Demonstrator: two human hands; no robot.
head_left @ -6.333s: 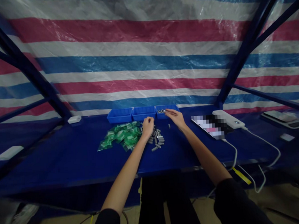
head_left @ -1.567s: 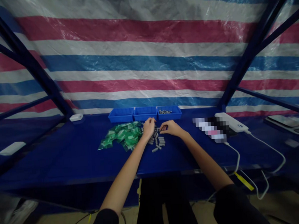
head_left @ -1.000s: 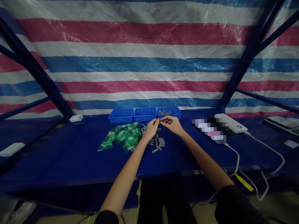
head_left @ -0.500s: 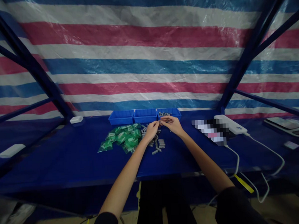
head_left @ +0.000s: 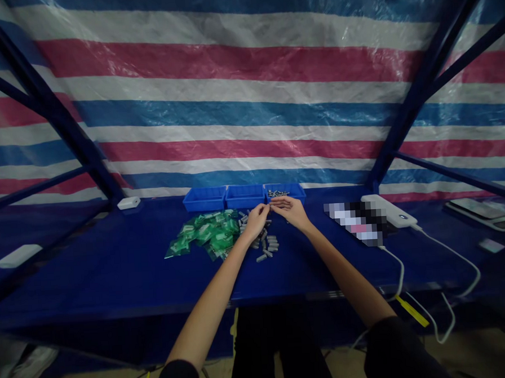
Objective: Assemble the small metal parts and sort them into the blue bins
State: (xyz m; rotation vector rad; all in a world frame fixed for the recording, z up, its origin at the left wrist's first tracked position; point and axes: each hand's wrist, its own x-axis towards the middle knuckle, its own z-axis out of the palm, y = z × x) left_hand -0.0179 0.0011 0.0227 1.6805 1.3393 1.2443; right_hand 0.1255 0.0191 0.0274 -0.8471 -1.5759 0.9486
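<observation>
A striped sheet (head_left: 229,60) hangs behind; a white device (head_left: 384,209) lies beside what is probably a phone (head_left: 351,222).

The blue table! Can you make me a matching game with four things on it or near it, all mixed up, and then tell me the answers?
1. Green packets
2. Little cylinders
3. Rightmost blue tray
4. Yellow tag

A. Holding small shiny bits
B. Hanging below the edge of the table
C. Heaped to the left of the left hand
D. Grey, lying loose

Pairs: 1-C, 2-D, 3-A, 4-B
</observation>
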